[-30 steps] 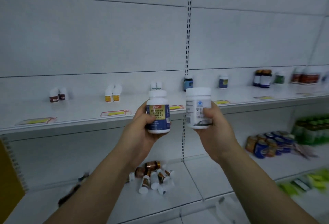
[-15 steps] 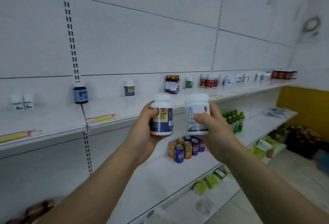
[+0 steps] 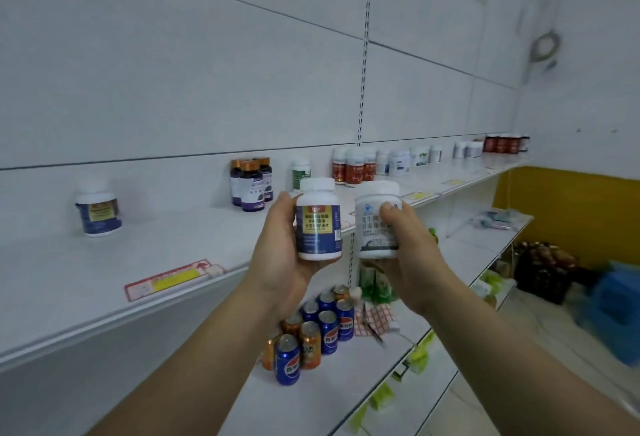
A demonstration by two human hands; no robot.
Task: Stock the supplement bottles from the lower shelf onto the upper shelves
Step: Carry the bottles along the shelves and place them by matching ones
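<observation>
My left hand (image 3: 277, 255) grips a white bottle with a blue and yellow label (image 3: 318, 224), held upright in front of the upper shelf (image 3: 104, 273). Beside it my right hand (image 3: 412, 255) grips a wider white bottle with a pale label (image 3: 375, 228), also upright. The two bottles are close but apart. On the upper shelf stand a matching blue-label bottle (image 3: 98, 210) at the left, three dark purple bottles (image 3: 252, 186), a green-label bottle (image 3: 300, 174), and a row of red-label and white bottles (image 3: 367, 165) further right.
Soda cans (image 3: 311, 335) stand grouped on the lower shelf (image 3: 339, 383) under my hands, with green packets (image 3: 375, 283) behind them. A yellow wall (image 3: 568, 214), a dark crate (image 3: 543, 271) and a blue object (image 3: 616, 307) are at the right on the floor.
My view has swung to the right along the shelving. Both hands keep hold of their bottles at about the same height, now facing the section with purple and red-label bottles.
</observation>
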